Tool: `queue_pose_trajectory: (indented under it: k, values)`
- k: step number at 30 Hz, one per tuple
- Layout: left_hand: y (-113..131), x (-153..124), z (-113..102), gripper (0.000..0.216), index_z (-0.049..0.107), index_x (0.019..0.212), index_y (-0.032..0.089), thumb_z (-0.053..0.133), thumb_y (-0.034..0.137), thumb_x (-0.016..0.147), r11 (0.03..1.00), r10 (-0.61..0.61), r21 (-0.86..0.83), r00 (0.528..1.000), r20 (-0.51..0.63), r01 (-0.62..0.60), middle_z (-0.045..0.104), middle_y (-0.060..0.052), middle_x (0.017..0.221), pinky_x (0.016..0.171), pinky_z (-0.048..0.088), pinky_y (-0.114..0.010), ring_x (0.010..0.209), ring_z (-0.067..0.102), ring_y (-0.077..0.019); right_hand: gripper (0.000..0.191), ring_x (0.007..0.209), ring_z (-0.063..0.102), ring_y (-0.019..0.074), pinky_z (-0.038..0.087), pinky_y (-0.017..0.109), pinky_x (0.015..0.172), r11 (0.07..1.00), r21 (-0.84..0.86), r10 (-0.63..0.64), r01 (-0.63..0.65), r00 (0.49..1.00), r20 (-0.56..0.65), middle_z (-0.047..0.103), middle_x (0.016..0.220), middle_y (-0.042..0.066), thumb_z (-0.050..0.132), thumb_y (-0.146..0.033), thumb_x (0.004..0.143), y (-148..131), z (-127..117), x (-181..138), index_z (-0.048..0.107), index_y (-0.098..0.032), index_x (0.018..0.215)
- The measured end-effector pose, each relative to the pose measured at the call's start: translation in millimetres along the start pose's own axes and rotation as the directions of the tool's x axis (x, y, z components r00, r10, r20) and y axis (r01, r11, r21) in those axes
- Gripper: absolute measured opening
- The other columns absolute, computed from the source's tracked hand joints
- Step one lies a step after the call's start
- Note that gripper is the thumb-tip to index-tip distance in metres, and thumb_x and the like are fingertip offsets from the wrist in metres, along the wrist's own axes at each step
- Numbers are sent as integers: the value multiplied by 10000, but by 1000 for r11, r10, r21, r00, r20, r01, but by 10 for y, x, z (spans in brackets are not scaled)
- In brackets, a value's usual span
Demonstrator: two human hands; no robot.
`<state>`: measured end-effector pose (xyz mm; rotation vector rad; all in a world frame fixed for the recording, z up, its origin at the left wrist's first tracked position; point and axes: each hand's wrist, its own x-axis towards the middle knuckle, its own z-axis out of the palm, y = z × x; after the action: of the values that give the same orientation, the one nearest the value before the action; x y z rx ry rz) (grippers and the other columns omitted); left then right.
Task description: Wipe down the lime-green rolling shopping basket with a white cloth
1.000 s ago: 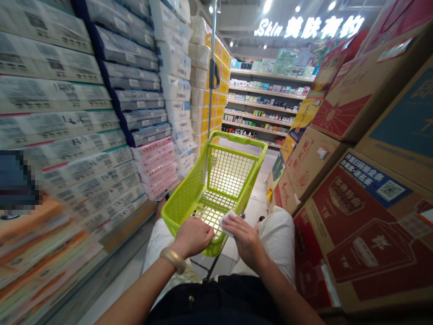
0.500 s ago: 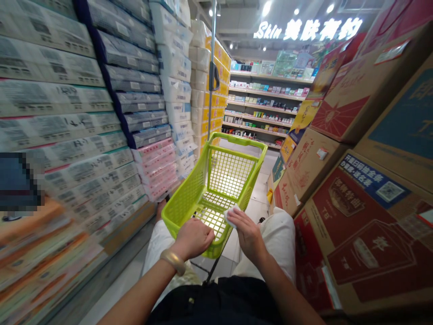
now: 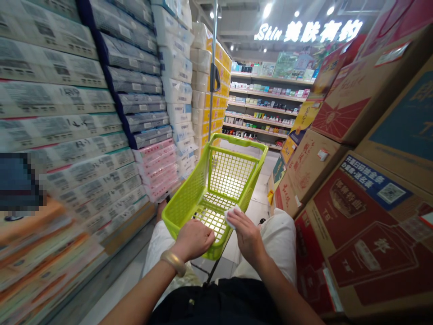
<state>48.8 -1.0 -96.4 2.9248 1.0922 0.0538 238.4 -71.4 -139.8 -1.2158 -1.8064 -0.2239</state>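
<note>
A lime-green plastic shopping basket (image 3: 233, 198) with lattice walls stands between my knees, and no goods show inside it. My left hand (image 3: 195, 237), with a gold bangle at the wrist, is closed over the basket's near rim. My right hand (image 3: 248, 234) has its fingers bent over a white wipe (image 3: 230, 216), pressing it against the right side of the rim. Most of the wipe lies under the fingers, so I cannot tell whether it is a tissue or a cloth.
Stacked packs of tissue paper (image 3: 67, 99) rise on the left. Cardboard cartons (image 3: 355, 216) line the right side. Beyond the basket are a metal pole (image 3: 212, 49) and shelves (image 3: 264, 97) of small products under a lit sign. A narrow tiled floor (image 3: 259, 192) runs between.
The view has shifted very slightly. Both hands, the wipe and the basket hold nearly the same places.
</note>
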Motion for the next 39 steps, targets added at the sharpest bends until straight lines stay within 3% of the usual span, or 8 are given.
queue_pose_trajectory:
  k: [4,9,14,18,21,26,32,39]
  values:
    - [-3,-17,0,449,754,718,177,373,303,918,1000,6,-1,1000,-2,-6,747,-107,750,731,436,-338,743,669,-226,428,1259,579,206,488,429,1070,996,13,-87,86,995,43,694,1241,54,471,-76,931,-210,35,-139,610,-261,1291]
    - [-12,-23,-8,441,753,721,179,377,306,915,1000,4,3,1000,6,-4,748,-106,755,715,430,-331,736,671,-223,512,1268,563,221,509,421,1042,996,-39,-77,79,995,56,627,1340,88,460,-64,897,-364,46,-167,538,-227,1376]
    - [-11,-24,-10,451,759,735,175,367,305,916,1000,-10,3,1000,9,10,746,-120,765,705,434,-342,756,675,-249,439,1307,525,223,469,446,1080,990,-25,-133,137,982,131,674,1276,54,471,-65,899,-177,67,-26,612,-228,1282]
    - [-8,-20,2,466,760,724,170,368,329,919,1000,-29,-1,1000,9,29,742,-125,749,679,429,-329,731,672,-243,406,1247,582,231,479,484,1062,998,-39,-46,49,996,72,704,1217,69,448,-56,909,33,44,102,648,-224,1220]
    - [-10,-17,6,470,759,723,171,366,334,921,1000,-26,-5,1000,10,26,746,-122,757,676,427,-329,733,676,-242,398,1255,576,232,467,488,1075,999,-26,-24,26,998,62,704,1215,74,457,-65,912,-9,39,78,642,-227,1225]
    - [-25,-25,-2,418,757,716,176,403,307,896,1000,-24,-11,1000,13,24,751,-113,762,688,429,-319,740,680,-231,421,1304,534,194,437,438,1114,979,72,-199,188,960,195,682,1262,58,448,-92,943,-160,38,-60,572,-238,1317]
    - [-11,-26,-4,446,749,680,175,388,324,896,999,-43,-21,999,-8,43,737,-110,713,638,407,-306,696,668,-222,439,1260,577,211,460,480,1088,998,0,-70,70,993,96,699,1227,72,441,-57,924,106,-13,76,616,-251,1278]
    - [-22,-39,-13,437,753,686,187,396,337,888,999,-48,-25,999,-1,48,740,-100,717,634,402,-295,695,664,-214,413,1290,548,194,441,447,1112,985,41,-173,169,971,163,681,1263,66,451,-90,947,-32,51,-31,589,-238,1307]
